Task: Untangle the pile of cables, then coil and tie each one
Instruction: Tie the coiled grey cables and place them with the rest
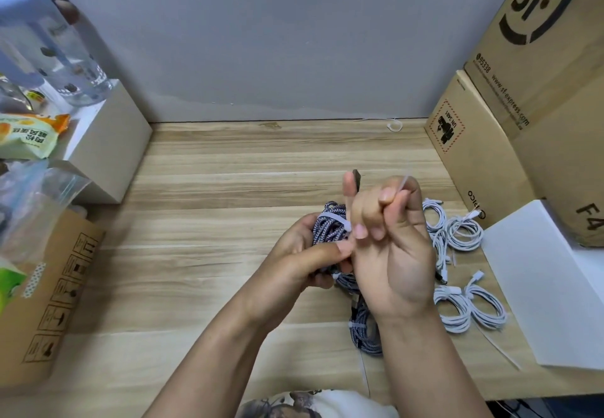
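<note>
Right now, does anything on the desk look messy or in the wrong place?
Mostly no. The white coiled cables lie tied together on the right. One loose white zip tie sits alone by the back wall, away from the work. A brownish stain or chip marks the light wooden desk near the wall.

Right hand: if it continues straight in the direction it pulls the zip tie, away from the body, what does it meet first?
Probably nothing: beyond the right hand lies bare table, then the wall, though depth is unclear.
</note>
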`<state>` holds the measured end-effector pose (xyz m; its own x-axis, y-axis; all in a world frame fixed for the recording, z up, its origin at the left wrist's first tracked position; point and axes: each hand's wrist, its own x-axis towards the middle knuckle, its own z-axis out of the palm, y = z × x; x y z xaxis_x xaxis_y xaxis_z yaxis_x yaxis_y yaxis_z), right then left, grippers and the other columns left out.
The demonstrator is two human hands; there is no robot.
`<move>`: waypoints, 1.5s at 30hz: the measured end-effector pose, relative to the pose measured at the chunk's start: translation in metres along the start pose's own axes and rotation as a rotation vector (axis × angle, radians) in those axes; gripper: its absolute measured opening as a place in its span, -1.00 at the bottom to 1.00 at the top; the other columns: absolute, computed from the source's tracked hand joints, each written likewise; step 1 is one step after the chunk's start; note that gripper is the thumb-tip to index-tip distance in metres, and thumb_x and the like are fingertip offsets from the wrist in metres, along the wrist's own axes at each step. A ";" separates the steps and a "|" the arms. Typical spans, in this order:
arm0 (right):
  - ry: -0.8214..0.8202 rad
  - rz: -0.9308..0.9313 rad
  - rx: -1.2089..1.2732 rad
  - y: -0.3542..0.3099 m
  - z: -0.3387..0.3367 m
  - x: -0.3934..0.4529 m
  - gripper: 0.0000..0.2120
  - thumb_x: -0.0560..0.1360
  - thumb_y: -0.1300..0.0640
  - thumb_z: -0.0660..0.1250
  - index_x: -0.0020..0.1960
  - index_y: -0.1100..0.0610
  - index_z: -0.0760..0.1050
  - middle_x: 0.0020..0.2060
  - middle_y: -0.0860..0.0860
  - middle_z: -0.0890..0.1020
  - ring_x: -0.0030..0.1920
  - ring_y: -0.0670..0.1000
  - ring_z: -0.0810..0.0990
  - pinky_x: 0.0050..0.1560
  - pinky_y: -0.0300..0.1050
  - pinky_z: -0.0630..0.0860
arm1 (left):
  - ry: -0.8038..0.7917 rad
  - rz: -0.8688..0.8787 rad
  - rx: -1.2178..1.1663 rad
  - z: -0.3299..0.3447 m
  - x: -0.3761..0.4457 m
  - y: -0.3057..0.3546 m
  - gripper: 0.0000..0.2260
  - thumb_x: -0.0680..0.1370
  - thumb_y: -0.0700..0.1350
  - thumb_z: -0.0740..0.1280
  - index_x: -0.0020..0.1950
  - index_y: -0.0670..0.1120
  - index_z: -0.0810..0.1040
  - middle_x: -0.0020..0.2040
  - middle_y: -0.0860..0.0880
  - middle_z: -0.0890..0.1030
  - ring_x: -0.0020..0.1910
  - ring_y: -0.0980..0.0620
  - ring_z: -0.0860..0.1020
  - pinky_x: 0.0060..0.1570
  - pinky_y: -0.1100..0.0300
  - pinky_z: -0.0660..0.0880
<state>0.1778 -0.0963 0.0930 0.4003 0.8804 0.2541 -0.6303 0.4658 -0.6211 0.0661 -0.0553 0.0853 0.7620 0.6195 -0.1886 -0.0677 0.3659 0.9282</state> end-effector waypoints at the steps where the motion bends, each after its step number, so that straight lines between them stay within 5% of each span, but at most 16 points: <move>1: 0.006 0.010 0.043 -0.001 -0.001 0.000 -0.88 0.48 0.07 0.34 -0.19 0.09 0.48 -0.50 -0.09 0.34 -0.46 -0.11 0.39 0.39 -0.07 0.31 | 0.000 0.002 0.017 0.000 0.000 0.000 -0.67 0.33 -0.02 0.40 0.04 -0.07 0.48 -0.30 0.09 0.53 -0.34 0.14 0.48 -0.39 0.34 0.32; 9: 0.029 0.051 0.055 -0.006 -0.001 -0.007 -0.88 0.45 0.11 0.38 -0.21 0.12 0.48 -0.52 -0.05 0.28 -0.49 -0.10 0.38 0.43 -0.12 0.25 | 0.025 -0.011 0.001 0.001 0.008 0.002 -0.81 0.46 -0.13 0.28 0.02 -0.18 0.43 -0.24 -0.09 0.46 -0.43 0.16 0.42 -0.45 0.36 0.25; 16: -0.035 -0.025 0.331 -0.014 0.008 -0.005 -0.89 0.55 0.26 0.22 -0.15 0.25 0.41 -0.47 0.03 0.24 -0.44 0.01 0.24 0.48 -0.04 0.14 | -0.191 -0.040 -0.542 0.000 0.001 -0.001 -0.71 0.41 -0.02 0.47 -0.16 -0.15 0.41 -0.31 0.02 0.43 -0.38 0.15 0.42 -0.41 0.31 0.23; 21: 0.034 -0.038 0.295 -0.022 0.006 0.000 -0.90 0.54 0.32 0.21 -0.16 0.30 0.38 -0.48 0.06 0.24 -0.44 0.03 0.23 0.46 -0.01 0.13 | -0.208 -0.106 -0.741 0.013 0.002 -0.003 -0.77 0.40 -0.01 0.48 -0.20 -0.13 0.53 -0.33 0.00 0.44 -0.38 0.12 0.44 -0.40 0.29 0.28; 29: -0.208 0.141 0.130 -0.025 0.000 0.010 -0.90 0.53 0.27 0.26 -0.15 0.27 0.44 -0.47 0.05 0.29 -0.44 0.03 0.26 0.34 0.06 0.33 | -0.257 -0.244 -0.566 0.019 0.006 -0.008 -0.63 0.28 0.24 0.49 -0.12 0.01 0.56 -0.44 0.01 0.45 -0.41 0.07 0.53 -0.32 0.17 0.46; 35: -0.278 0.158 0.061 -0.014 -0.003 0.020 -0.88 0.50 0.13 0.32 -0.20 0.14 0.48 -0.51 -0.03 0.27 -0.48 -0.08 0.34 0.17 -0.03 0.46 | -0.121 -0.165 -0.700 0.026 0.015 -0.006 -0.74 0.19 0.04 0.57 -0.38 -0.06 0.57 -0.54 0.05 0.40 -0.51 0.15 0.44 -0.40 0.26 0.39; 45: -0.091 -0.068 -0.011 -0.013 0.000 0.027 -0.92 0.44 0.11 0.35 -0.22 0.09 0.53 -0.49 -0.06 0.43 -0.48 -0.06 0.43 0.09 -0.13 0.47 | -0.066 -0.030 -0.876 0.028 0.021 0.003 -0.78 0.19 -0.12 0.57 -0.34 -0.11 0.55 -0.58 0.05 0.44 -0.53 0.17 0.45 -0.39 0.26 0.42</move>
<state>0.1971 -0.0784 0.1080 0.3791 0.8517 0.3618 -0.5961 0.5239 -0.6085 0.0993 -0.0607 0.0930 0.8054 0.5693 -0.1650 -0.4961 0.7998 0.3379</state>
